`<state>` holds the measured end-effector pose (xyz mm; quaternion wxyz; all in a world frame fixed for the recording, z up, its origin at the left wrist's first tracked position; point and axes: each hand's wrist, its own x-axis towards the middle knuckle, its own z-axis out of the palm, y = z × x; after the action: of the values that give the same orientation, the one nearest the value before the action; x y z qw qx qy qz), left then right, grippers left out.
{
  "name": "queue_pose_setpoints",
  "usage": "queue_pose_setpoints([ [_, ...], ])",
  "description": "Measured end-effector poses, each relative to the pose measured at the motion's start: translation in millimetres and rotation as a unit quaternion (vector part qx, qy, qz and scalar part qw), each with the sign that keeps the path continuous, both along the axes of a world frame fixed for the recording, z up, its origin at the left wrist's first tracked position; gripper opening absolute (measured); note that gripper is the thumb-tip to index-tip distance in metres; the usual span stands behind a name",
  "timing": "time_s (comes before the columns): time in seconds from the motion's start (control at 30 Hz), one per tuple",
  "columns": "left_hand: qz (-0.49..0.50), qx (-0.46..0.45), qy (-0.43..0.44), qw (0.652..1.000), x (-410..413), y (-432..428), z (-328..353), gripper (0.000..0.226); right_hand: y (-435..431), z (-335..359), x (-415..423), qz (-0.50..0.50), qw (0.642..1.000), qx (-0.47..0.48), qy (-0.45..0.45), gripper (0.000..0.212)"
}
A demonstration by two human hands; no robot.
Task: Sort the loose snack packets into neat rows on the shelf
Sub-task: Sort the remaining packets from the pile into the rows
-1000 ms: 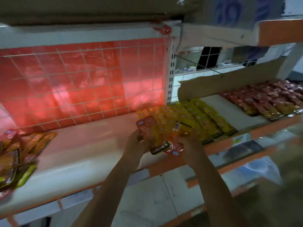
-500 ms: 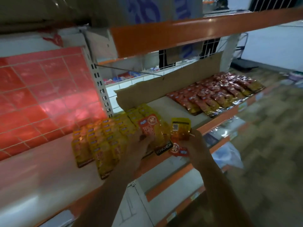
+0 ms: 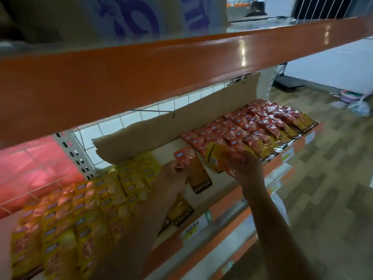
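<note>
Progress log, left to right, everything placed against the cardboard sheet [image 3: 181, 126] standing along the back of the shelf [image 3: 224, 186].

Below-left of the sheet, the yellow packets [image 3: 90, 209] lie in overlapping rows. I judge that block done.

In front of the sheet's middle is a bare gap. The left hand [image 3: 171, 178] hovers there, pinching one red-topped packet [image 3: 191, 170] near its top. A dark-ended packet [image 3: 180, 211] lies loose under that wrist, at the shelf lip.

Just right of it, the right hand [image 3: 248, 168] curls round a small bunch of packets [image 3: 217, 158], barcode side up. I cannot tell the count because of blur.

In front of the sheet's right end, the red packets [image 3: 252, 132] sit in tidy rows, done.

What I judge is left: the packets in hand and the loose one.

Containers: a printed box [image 3: 131, 17] stands on the tier above the sheet. Its contents are not visible.
</note>
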<state>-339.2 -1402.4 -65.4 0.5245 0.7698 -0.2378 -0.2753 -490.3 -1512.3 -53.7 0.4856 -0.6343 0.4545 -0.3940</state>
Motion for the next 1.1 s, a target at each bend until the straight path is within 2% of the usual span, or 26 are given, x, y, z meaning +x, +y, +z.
queue_pose_setpoints([
  [0.1,0.005,0.013,-0.014,1.000,-5,-22,-7,0.013,-20,1,3,0.005,0.999,-0.038,-0.023,0.006],
  [0.3,0.008,0.031,-0.011,0.999,-21,-62,-26,0.026,-72,5,17,-0.001,0.999,-0.005,-0.052,0.021],
  [0.37,0.032,0.039,-0.027,0.998,-27,-73,-30,0.029,-92,3,18,0.024,0.999,-0.011,-0.047,0.011],
  [0.47,0.060,0.062,-0.053,0.995,-38,-87,-31,0.029,-120,6,17,0.059,0.997,-0.027,-0.036,0.022],
  [0.57,0.066,0.103,-0.077,0.989,-45,-94,-33,0.026,-141,7,20,0.132,0.991,0.002,-0.010,0.015],
  [0.63,0.072,0.117,-0.093,0.986,-49,-95,-34,0.024,-151,1,24,0.202,0.979,0.036,0.013,0.027],
  [0.8,0.110,0.114,-0.141,0.977,-59,-95,-32,0.026,-159,-12,26,0.340,0.936,0.049,0.072,0.031],
  [0.97,0.095,0.187,-0.205,0.956,-65,-93,-24,0.024,-164,-11,23,0.426,0.896,0.006,0.125,0.038],
  [1.1,0.164,0.127,-0.175,0.962,-76,-91,-28,0.020,-155,-11,24,0.486,0.859,-0.012,0.160,0.039],
])
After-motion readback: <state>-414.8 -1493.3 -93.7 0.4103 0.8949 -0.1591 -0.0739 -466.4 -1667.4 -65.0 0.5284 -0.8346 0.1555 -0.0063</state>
